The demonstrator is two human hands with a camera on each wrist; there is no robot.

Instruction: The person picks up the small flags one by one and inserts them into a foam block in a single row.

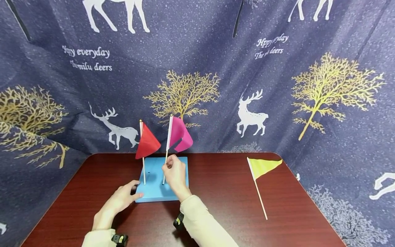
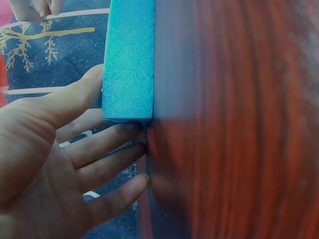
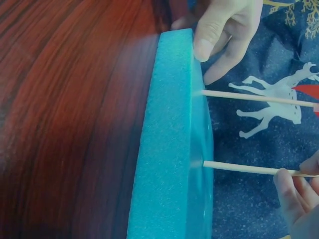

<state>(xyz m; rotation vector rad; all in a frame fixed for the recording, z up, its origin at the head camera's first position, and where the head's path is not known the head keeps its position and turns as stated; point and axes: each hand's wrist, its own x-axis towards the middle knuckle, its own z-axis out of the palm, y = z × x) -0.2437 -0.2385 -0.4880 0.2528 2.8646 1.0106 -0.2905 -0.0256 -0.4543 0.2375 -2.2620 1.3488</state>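
Pink flag stick pinched by right hand; flat left hand steadies foam block.

Head view: high, looking forward-down across whole table. Both wrist views: low, close, sideways along tabletop. All three share blue foam block.

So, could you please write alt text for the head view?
A right hand pinches the pink flag stick standing in a blue foam block beside a red flag, while the left hand steadies the block. A yellow flag lies on the table.
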